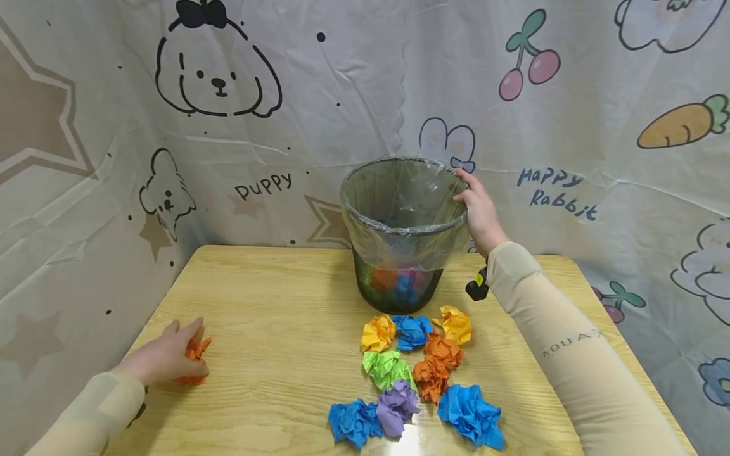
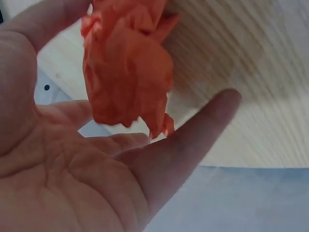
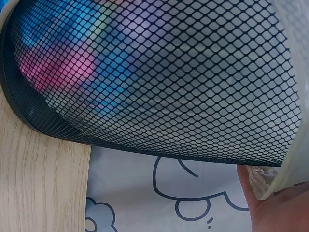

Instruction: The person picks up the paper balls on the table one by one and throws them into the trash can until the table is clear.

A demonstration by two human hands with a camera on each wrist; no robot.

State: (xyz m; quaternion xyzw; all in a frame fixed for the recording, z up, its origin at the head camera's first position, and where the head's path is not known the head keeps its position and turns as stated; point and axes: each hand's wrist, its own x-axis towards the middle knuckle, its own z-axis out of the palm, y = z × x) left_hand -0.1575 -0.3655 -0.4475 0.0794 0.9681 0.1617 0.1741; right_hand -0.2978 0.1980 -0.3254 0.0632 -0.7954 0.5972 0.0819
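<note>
At the left of the table, my left hand (image 1: 165, 356) is around a crumpled orange paper ball (image 1: 196, 361). Seen from the left wrist, its fingers (image 2: 193, 140) are spread and fairly straight beside the orange paper, with the thumb close to its upper edge; firm contact cannot be told. A black mesh wastebasket (image 1: 399, 278) with a clear plastic liner (image 1: 402, 244) stands upright at the back. My right hand (image 1: 481, 212) grips its right rim, over the liner. Through the mesh, pink and blue paper (image 3: 72, 67) shows near the basket's bottom.
In front of the wastebasket lie several crumpled paper balls: yellow (image 1: 377, 332), blue (image 1: 470, 416), green (image 1: 390, 369), orange (image 1: 431, 378) and purple (image 1: 396, 407). A patterned cloth (image 1: 308, 126) hangs behind the wooden table (image 1: 274, 316) and along its sides.
</note>
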